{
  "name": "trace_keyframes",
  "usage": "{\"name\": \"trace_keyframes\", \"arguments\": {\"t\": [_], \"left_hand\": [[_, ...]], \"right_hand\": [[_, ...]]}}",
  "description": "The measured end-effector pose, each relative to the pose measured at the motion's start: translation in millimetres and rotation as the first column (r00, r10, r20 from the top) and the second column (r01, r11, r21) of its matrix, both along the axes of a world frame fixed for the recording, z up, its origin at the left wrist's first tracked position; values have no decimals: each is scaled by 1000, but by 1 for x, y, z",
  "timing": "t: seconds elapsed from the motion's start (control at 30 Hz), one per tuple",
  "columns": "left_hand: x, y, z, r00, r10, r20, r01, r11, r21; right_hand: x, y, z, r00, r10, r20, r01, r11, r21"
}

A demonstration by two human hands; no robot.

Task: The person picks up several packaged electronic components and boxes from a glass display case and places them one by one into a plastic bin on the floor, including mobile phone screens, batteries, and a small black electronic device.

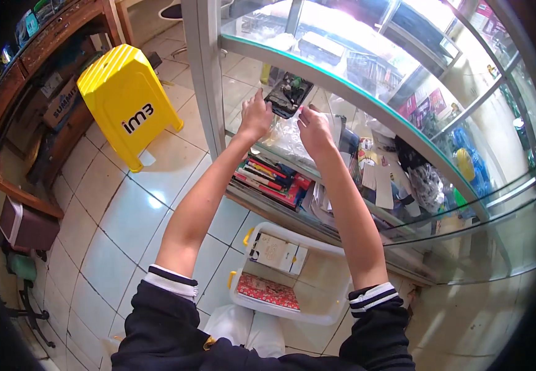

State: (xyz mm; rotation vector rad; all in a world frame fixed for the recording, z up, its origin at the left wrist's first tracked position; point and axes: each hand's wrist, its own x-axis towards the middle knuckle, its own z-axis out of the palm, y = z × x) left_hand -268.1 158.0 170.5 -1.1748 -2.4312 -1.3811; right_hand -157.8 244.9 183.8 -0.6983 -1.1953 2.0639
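Dark sleeves (166,318), forearms (200,210) stretched forward, half-curled hands (256,117) flanking black tray (280,109), grip unclear

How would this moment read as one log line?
left hand: beside black tray; right hand: beside same tray; yellow stool: on floor

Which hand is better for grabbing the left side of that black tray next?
Probably the left hand: it's beside that edge of the black tray, while the right hand is opposite.

Pretty bright shot, heavy fisheye
Glare's washing out the glass case (367,99) up top, shiny spot on the floor tiles (155,199), corners go black.
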Motion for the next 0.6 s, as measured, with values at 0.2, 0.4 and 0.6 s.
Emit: {"name": "trace_keyframes", "arguments": {"t": [0.2, 0.4, 0.6], "left_hand": [[-8, 14, -3, 999, 7, -31, -11, 990, -140], [-6, 15, -1, 999, 11, 41, -4, 984, -176], [-9, 13, 12, 991, 1, 134, 23, 983, -180]], "right_hand": [[-17, 20, -8, 997, 24, -73, -34, 991, -126], [-27, 21, -3, 992, -104, 68, 113, 983, -142], [-27, 26, -1, 965, -65, 252, 72, 997, -19]]}}
